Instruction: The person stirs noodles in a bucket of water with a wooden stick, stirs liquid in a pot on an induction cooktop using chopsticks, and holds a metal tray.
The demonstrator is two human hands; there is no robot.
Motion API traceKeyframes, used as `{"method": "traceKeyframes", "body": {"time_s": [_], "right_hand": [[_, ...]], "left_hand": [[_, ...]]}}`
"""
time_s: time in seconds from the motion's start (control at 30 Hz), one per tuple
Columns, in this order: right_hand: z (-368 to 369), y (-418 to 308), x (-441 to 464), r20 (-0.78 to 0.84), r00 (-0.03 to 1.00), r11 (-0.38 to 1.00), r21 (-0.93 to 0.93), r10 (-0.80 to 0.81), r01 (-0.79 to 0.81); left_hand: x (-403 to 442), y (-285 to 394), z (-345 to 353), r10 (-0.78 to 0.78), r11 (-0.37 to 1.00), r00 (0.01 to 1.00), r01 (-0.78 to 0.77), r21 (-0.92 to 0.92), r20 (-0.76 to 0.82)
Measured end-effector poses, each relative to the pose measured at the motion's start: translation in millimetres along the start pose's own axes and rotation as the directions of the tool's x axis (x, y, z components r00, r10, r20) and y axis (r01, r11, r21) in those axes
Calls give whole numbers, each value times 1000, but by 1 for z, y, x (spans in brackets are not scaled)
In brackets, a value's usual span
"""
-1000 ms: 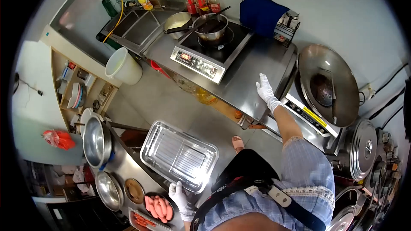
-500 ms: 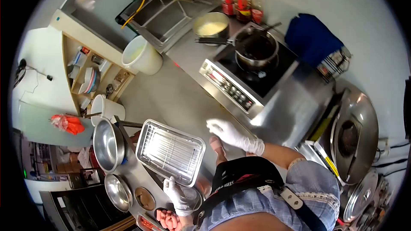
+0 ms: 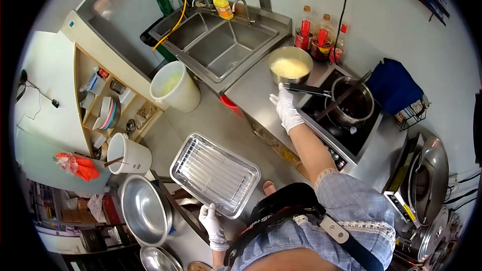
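Note:
My left hand (image 3: pixel 213 226), in a white glove, is closed on the near edge of a metal tray (image 3: pixel 216 170) with a wire rack in it, held above the floor. My right hand (image 3: pixel 286 109), also gloved, reaches over the counter edge, its fingertips near the end of a black pan handle (image 3: pixel 307 89); contact cannot be made out. Just beyond it stands a metal pot (image 3: pixel 290 65) with pale yellow contents. A saucepan (image 3: pixel 351 101) with dark contents sits on the induction cooker (image 3: pixel 335 150), a dark utensil lying across it.
A double sink (image 3: pixel 228 45) is at the back, with bottles (image 3: pixel 321 37) to its right. White buckets (image 3: pixel 175 88) stand on the floor. Metal bowls (image 3: pixel 145 211) rest on the left counter, and a wok (image 3: pixel 429 180) is at the right.
My right hand has moved from the right counter, across the cooker's front, to the pan handle. The view has turned, showing more of the sink. My left hand still holds the tray.

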State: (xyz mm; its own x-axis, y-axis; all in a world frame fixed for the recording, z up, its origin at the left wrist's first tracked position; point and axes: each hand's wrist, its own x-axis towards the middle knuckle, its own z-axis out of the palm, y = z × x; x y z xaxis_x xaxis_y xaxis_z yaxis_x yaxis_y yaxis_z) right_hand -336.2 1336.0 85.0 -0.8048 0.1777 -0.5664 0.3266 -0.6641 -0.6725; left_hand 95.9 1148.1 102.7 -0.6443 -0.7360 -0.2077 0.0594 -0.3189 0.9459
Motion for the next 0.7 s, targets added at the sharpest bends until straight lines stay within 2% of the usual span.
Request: {"method": "traceKeyframes", "body": {"time_s": [0.1,0.13,0.2,0.23,0.33,0.4,0.43,0.53,0.57,0.6,0.67,0.7], "right_hand": [[23,-2,28,-187,979,994,51,-86,97],[28,-1,34,-99,982,982,85,-160,168],[35,0,49,-128,970,966,128,-208,224],[40,2,60,-194,952,954,139,-237,265],[49,0,96,-328,943,961,238,-54,138],[55,-5,84,-310,941,901,358,-134,246],[63,-10,89,-423,892,921,262,-158,287],[79,-23,92,-533,818,869,277,-217,411],[82,-26,92,-544,811,863,283,-215,419],[84,-29,90,-515,825,872,267,-230,410],[89,-30,93,-499,831,875,256,-245,412],[90,-32,94,-464,847,893,218,-260,394]], "left_hand": [[41,7,-2,-31,998,999,30,47,20],[55,7,-1,-26,997,999,24,72,27],[82,7,2,-30,997,999,26,79,43],[95,11,8,-23,998,998,20,57,51],[131,16,27,-49,999,998,49,16,36],[161,17,30,-68,994,996,62,93,63],[177,14,34,-45,994,998,40,106,42],[215,21,50,-38,991,992,22,131,121],[225,28,59,-78,977,993,59,203,88],[236,35,68,-78,977,991,55,207,106],[258,45,82,-170,973,979,149,175,111],[276,33,81,-114,979,989,96,178,97]]}}
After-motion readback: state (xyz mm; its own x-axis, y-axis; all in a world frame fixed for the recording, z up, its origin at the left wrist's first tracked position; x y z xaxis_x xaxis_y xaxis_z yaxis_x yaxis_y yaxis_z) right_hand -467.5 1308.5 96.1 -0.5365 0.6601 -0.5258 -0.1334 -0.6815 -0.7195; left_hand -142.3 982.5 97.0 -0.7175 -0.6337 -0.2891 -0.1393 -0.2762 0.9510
